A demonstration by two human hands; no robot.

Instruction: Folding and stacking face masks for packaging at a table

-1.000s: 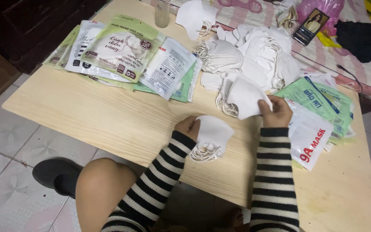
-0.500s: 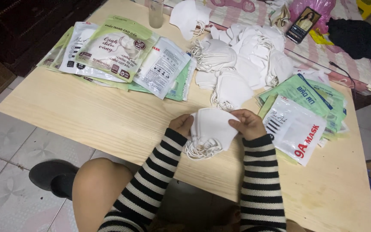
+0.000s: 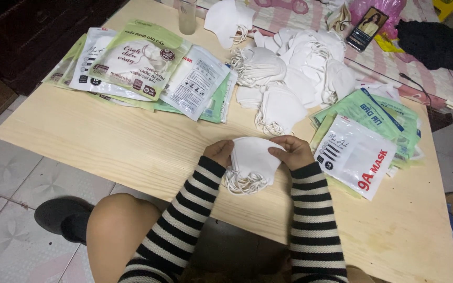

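A small stack of white face masks (image 3: 251,160) lies at the near edge of the light wooden table (image 3: 106,147), ear loops bunched at its lower end. My left hand (image 3: 219,152) grips the stack's left side. My right hand (image 3: 292,151) pinches its upper right edge. Both arms wear black-and-white striped sleeves. A large heap of loose white masks (image 3: 294,73) sits just beyond my hands.
Printed mask pouches (image 3: 142,68) fan out at the far left. Green and white pouches (image 3: 368,136) are stacked at the right. A glass (image 3: 187,15), a phone (image 3: 367,27) and dark cloth (image 3: 428,42) lie at the far edge. A knee (image 3: 116,230) and tiled floor show below.
My right hand brought a mask from the heap down onto the stack by my left hand. Both hands now hold the stack together.
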